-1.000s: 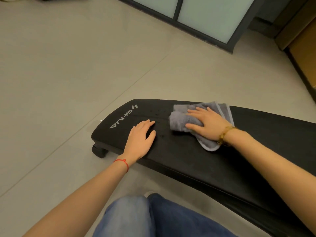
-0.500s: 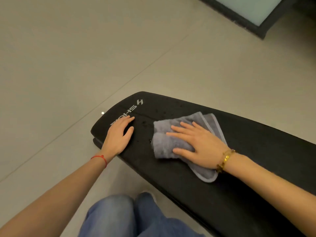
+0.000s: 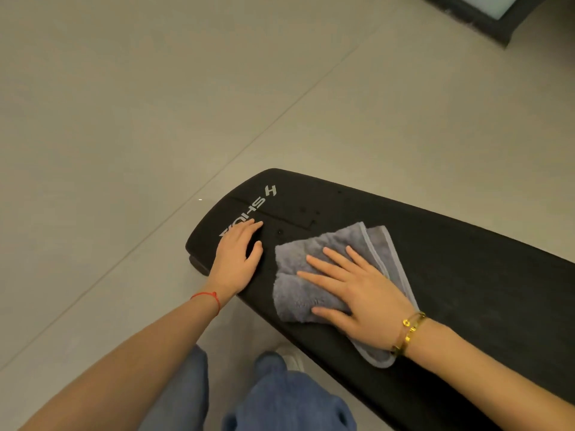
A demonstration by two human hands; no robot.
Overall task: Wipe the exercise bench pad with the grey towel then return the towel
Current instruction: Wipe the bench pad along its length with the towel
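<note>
The black exercise bench pad (image 3: 451,262) runs from the centre to the lower right, with white lettering at its rounded left end. A folded grey towel (image 3: 311,262) lies on the pad near that end. My right hand (image 3: 357,293) presses flat on the towel with fingers spread, pointing left. My left hand (image 3: 238,259) rests palm down on the pad's left end, just left of the towel, partly covering the lettering. It holds nothing.
Beige floor tiles (image 3: 155,104) surround the bench. A dark-framed glass door (image 3: 497,17) stands at the top right. My jeans-clad legs (image 3: 280,399) and a shoe sit below the pad's near edge.
My right hand has slid the towel along the pad toward the lettered end and the near edge. My left hand has shifted toward the pad's tip. The view has tilted down.
</note>
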